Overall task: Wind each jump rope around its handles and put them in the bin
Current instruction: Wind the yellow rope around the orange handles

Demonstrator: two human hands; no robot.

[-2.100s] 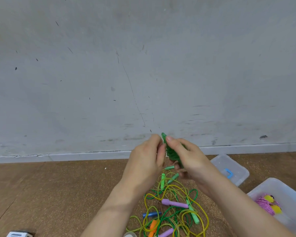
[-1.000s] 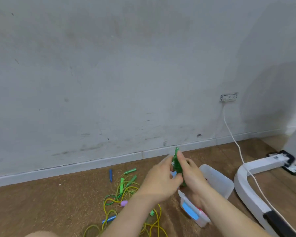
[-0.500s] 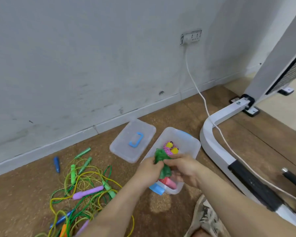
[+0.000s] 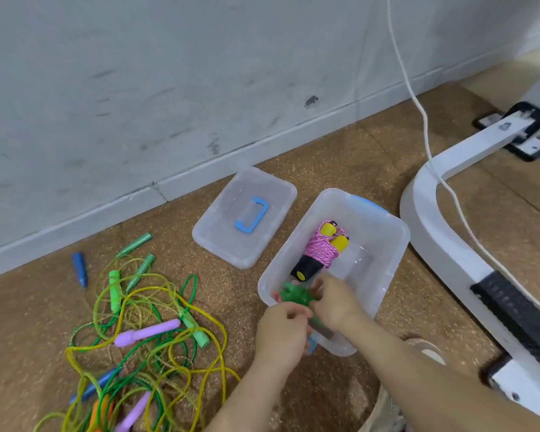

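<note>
The left hand (image 4: 282, 330) and right hand (image 4: 337, 307) both grasp the wound green jump rope bundle (image 4: 293, 296) at the near end of the clear plastic bin (image 4: 398, 241). A pink wound rope with yellow and black handles (image 4: 321, 252) lies inside the bin. The clear lid (image 4: 223, 235) lies just beside it. A tangle of loose ropes (image 4: 144, 322) lies on the cork floor (image 4: 340, 157).

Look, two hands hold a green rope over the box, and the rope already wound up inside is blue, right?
Almost: the head view shows the wound rope in the box is pink, not blue. The left hand and right hand do hold the green rope over the box.
</note>
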